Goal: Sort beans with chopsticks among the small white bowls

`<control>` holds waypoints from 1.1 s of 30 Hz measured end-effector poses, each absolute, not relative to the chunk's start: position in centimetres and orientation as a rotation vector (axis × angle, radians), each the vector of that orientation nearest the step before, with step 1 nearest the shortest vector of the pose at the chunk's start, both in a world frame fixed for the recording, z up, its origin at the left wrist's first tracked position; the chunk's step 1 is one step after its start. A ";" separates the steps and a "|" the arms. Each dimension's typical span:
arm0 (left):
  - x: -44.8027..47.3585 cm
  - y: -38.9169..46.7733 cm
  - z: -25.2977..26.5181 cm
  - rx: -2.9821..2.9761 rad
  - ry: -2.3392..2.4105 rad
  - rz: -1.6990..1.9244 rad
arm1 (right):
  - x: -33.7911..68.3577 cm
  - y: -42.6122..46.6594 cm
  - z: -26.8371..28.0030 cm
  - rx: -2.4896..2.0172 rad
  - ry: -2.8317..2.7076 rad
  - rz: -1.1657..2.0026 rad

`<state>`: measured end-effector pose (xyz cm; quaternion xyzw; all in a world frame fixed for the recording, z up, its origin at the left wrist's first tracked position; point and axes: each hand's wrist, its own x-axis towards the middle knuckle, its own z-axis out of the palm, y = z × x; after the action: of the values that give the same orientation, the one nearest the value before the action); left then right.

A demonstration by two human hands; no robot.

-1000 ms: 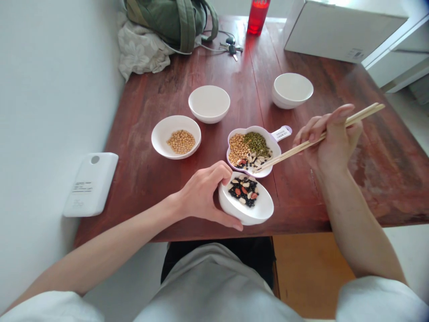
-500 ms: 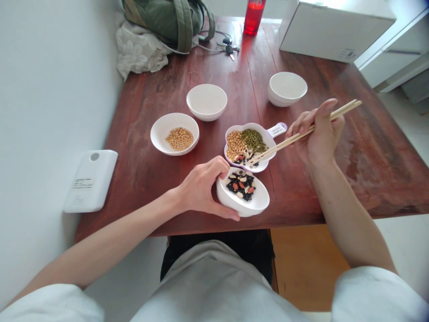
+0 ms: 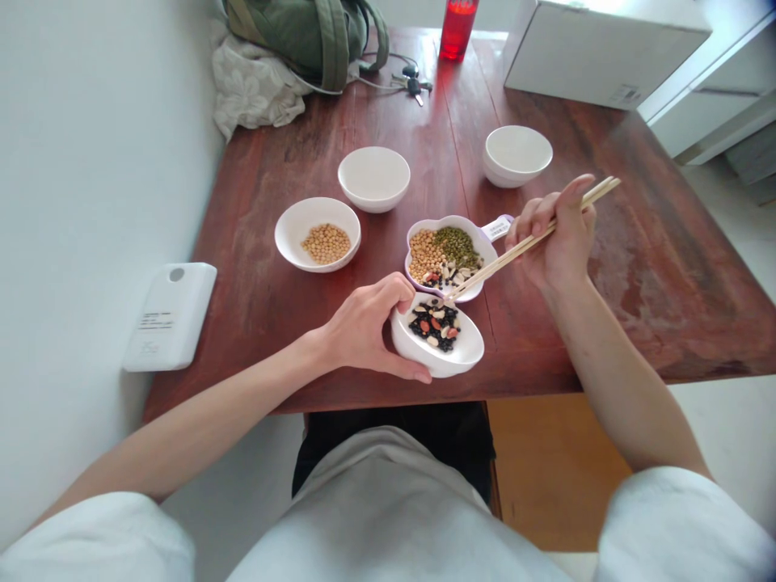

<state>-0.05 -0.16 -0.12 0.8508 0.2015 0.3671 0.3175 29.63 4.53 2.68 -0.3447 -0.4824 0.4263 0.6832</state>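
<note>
My left hand [image 3: 374, 330] grips a tilted white bowl [image 3: 466, 347] by its left side, thumb below and fingers at the rim. Inside it lie black beans [image 3: 437, 340] mixed with red-skinned and pale nuts or seeds. Right behind the bowl is a flower-shaped dish [image 3: 411, 276] with a purple rim and a labelled handle [image 3: 497, 228]. The dish holds yellow soybeans [image 3: 425, 252], green beans [image 3: 456, 246] and a mix of black, red and pale pieces. My right hand [image 3: 558, 238] is closed around wooden chopsticks [image 3: 521, 249]; their tips are at the dish's near edge, beside the bowl's rim.
A white bowl [image 3: 289, 242] with soybeans stands left, and two more white bowls, one [image 3: 374, 184] behind it and another [image 3: 518, 158] at the back right. Farther off are a green bag [image 3: 284, 40], keys [image 3: 414, 87], a red bottle [image 3: 457, 32] and a white box [image 3: 600, 56].
My right hand has moved left and the chopstick tips have come nearer to me, from inside the dish to its near edge. The left hand still holds the bowl.
</note>
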 end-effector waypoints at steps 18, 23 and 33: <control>-0.2 0.0 -0.3 2.225 0.508 0.973 | 30.3 2.6 3.8 -0.570 -1.628 0.967; -0.1 0.1 -0.3 2.214 0.502 0.981 | 29.4 1.8 4.4 -0.575 -1.749 0.851; -0.2 0.0 -0.3 2.210 0.496 0.974 | 29.2 2.4 4.1 -0.534 -1.721 0.979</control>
<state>-0.15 0.05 -0.25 0.8457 0.1897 0.3725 0.3318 29.19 2.38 4.10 -0.2225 -0.7174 0.4083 0.5188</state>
